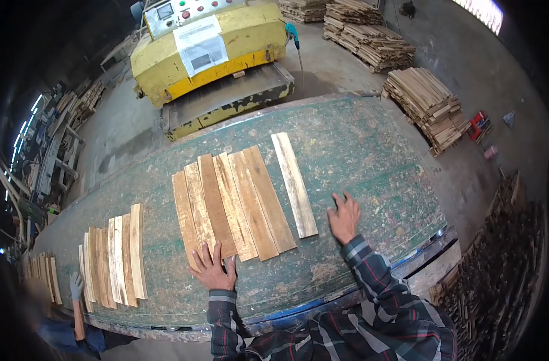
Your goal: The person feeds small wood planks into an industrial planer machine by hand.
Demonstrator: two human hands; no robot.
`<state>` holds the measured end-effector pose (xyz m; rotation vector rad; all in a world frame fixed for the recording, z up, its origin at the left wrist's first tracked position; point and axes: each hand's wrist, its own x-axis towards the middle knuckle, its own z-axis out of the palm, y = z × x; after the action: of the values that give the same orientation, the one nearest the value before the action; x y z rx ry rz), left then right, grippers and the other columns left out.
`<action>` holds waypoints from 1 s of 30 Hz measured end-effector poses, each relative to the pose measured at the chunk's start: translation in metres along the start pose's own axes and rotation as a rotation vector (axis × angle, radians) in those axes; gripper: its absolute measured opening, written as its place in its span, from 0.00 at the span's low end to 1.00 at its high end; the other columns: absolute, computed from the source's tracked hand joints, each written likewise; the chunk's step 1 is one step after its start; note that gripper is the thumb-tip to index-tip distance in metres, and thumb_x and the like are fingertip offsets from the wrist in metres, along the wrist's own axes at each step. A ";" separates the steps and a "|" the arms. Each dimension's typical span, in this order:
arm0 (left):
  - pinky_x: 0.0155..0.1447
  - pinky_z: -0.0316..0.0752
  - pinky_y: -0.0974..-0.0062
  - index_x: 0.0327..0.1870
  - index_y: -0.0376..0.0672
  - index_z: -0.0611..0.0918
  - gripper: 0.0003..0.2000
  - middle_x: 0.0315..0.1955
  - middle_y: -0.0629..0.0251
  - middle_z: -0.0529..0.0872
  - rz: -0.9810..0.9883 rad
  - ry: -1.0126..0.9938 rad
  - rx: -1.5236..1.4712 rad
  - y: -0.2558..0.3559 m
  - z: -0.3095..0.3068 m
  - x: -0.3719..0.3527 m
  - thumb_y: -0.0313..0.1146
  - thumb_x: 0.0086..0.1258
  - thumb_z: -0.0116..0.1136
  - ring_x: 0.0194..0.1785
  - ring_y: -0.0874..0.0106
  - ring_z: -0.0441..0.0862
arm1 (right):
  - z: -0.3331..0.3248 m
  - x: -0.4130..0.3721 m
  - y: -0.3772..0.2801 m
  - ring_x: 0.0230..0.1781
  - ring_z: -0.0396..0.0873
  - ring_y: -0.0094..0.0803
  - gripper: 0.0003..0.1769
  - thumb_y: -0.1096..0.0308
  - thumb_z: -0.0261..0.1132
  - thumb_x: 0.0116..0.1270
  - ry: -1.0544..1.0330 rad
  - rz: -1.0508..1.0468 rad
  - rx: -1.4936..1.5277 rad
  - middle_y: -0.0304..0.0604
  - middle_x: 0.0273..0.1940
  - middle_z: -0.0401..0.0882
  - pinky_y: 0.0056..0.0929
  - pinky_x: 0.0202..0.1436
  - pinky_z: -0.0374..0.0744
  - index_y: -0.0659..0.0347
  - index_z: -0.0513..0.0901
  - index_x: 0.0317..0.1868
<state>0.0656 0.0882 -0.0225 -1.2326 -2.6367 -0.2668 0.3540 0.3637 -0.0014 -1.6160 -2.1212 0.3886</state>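
My left hand point(214, 269) rests with fingers spread on the near ends of a row of wooden slats point(229, 204), which lie side by side on a worn green table point(358, 150). Apart from that row, to its right, lies a single paler slat point(294, 186) with dark streaks. Just right of its near end is my right hand point(345, 218), its fingers apart over the tabletop and holding nothing.
Another row of slats point(112, 262) lies on the left, beside a co-worker's gloved hand point(76, 286). Beyond the table stands a yellow machine point(244, 42) with a control panel. Stacked slats point(428, 105) stand at the right, and a pile of thin offcuts point(497, 283) lies near right.
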 end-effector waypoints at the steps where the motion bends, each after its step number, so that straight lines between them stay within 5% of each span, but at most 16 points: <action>1: 0.77 0.37 0.22 0.75 0.67 0.74 0.32 0.82 0.68 0.63 -0.002 0.014 -0.003 -0.001 0.002 0.003 0.62 0.70 0.59 0.86 0.49 0.49 | 0.002 -0.003 0.001 0.75 0.60 0.59 0.25 0.56 0.59 0.77 -0.007 0.050 0.142 0.61 0.74 0.65 0.59 0.80 0.52 0.61 0.80 0.68; 8: 0.77 0.37 0.22 0.74 0.67 0.75 0.32 0.81 0.67 0.64 -0.006 0.000 -0.030 0.000 0.000 0.003 0.61 0.69 0.61 0.85 0.47 0.49 | 0.043 -0.012 -0.032 0.75 0.60 0.62 0.25 0.53 0.57 0.79 0.039 -0.141 0.104 0.65 0.74 0.65 0.69 0.79 0.50 0.60 0.80 0.67; 14: 0.76 0.34 0.19 0.73 0.70 0.77 0.31 0.79 0.66 0.66 0.002 0.068 -0.092 -0.003 0.002 0.002 0.62 0.67 0.62 0.84 0.45 0.51 | 0.066 -0.020 -0.044 0.80 0.54 0.63 0.34 0.46 0.63 0.74 0.021 -0.167 0.099 0.61 0.77 0.62 0.72 0.82 0.38 0.65 0.76 0.68; 30: 0.72 0.37 0.14 0.70 0.72 0.79 0.30 0.76 0.63 0.70 -0.019 0.084 -0.199 -0.004 0.000 0.000 0.64 0.66 0.64 0.80 0.38 0.57 | 0.048 -0.036 -0.036 0.77 0.56 0.63 0.34 0.49 0.66 0.72 -0.113 -0.347 0.193 0.64 0.76 0.60 0.66 0.82 0.47 0.70 0.75 0.66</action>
<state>0.0628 0.0855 -0.0225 -1.2244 -2.6016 -0.5834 0.3078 0.3215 -0.0325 -1.1164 -2.3129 0.5591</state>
